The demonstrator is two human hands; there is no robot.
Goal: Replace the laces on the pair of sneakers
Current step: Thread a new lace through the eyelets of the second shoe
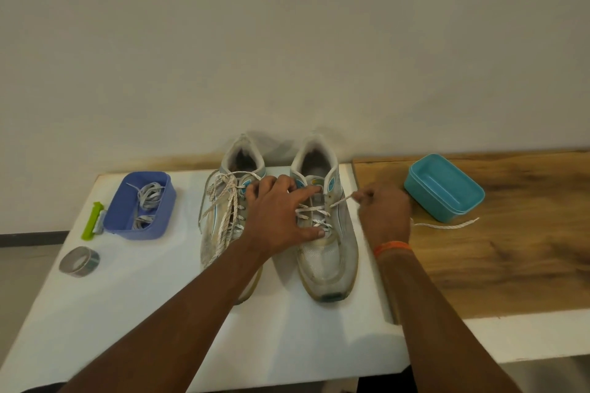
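Two worn white sneakers stand side by side on a white board, toes toward me. The left sneaker (223,226) carries a speckled white lace hanging loose over its side. My left hand (277,217) lies spread over the right sneaker (332,252), fingers pressing on its tongue and lower eyelets. My right hand (384,210) pinches the speckled lace (341,200) coming out of a right-side eyelet, and the lace's free end (447,226) trails across the wooden table. A few rows of this lace cross the right sneaker.
A purple tray (159,223) holding grey laces sits at left, with a green tool (91,222) and a tape roll (79,261) beside it. A teal box (443,188) stands on the wooden table (510,249) at right. The wall is just behind the shoes.
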